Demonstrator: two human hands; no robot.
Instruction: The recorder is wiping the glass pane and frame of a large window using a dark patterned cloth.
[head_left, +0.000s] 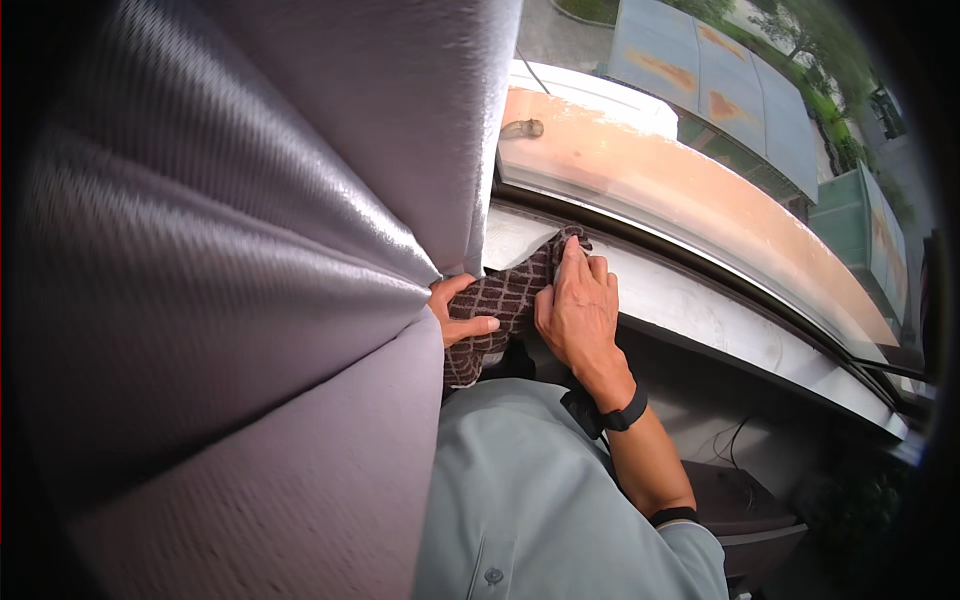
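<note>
A brown checked cloth (517, 296) stretches between my hands, one end on the white windowsill (675, 300). My right hand (581, 307) grips that end, with the index finger extended over the cloth beside the window frame. My left hand (454, 315) holds the lower part, thumb lying across the fabric. A shiny grey-mauve curtain (247, 300) hides the left wrist and forearm. The curtain is gathered into deep folds that meet near my left hand. A black band (626, 409) with a small dark device circles my right wrist.
The dark window frame track (675, 259) runs along the sill. Beyond the glass are an orange-pink ledge (645, 172), rusty metal roofs (712, 90) and greenery. Under the sill, a thin black cable (735, 442) hangs near dark brown furniture (739, 495).
</note>
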